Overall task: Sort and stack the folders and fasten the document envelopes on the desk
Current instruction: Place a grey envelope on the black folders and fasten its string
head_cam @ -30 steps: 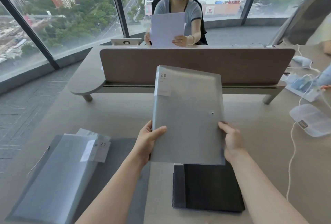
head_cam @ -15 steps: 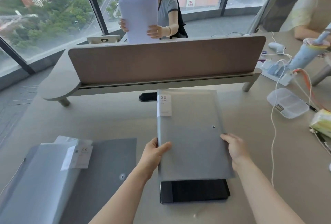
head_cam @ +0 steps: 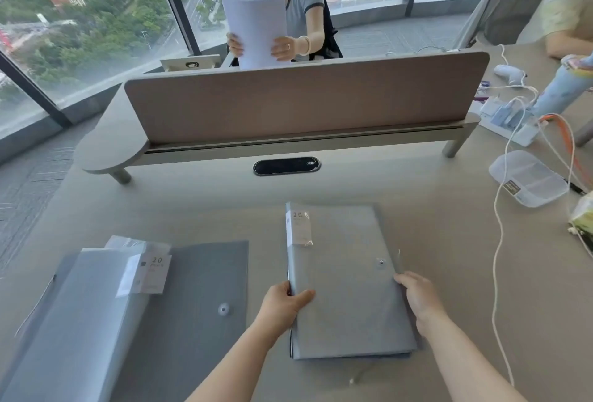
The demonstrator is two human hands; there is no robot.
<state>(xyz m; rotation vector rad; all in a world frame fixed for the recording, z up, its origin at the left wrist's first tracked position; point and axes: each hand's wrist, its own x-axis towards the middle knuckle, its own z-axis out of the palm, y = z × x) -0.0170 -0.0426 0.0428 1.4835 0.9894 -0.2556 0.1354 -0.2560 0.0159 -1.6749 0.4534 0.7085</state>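
A grey folder (head_cam: 346, 276) with a white "20" label and a snap button lies flat in the middle of the desk, on top of a dark folder whose edge just shows beneath it. My left hand (head_cam: 282, 303) grips its left edge, thumb on top. My right hand (head_cam: 417, 297) holds its right edge. To the left lies a dark grey snap envelope (head_cam: 205, 292) with a pale translucent folder (head_cam: 83, 315) resting on its left half.
A brown divider screen (head_cam: 301, 99) crosses the desk behind, with a cable port (head_cam: 286, 166) below it. A clear plastic box (head_cam: 529, 178), white cables (head_cam: 500, 228) and chargers sit at the right. A person across holds papers (head_cam: 256, 29).
Both hands have lowered the grey folder from the air onto the dark folder, which is now almost fully covered. The person opposite has raised the papers.
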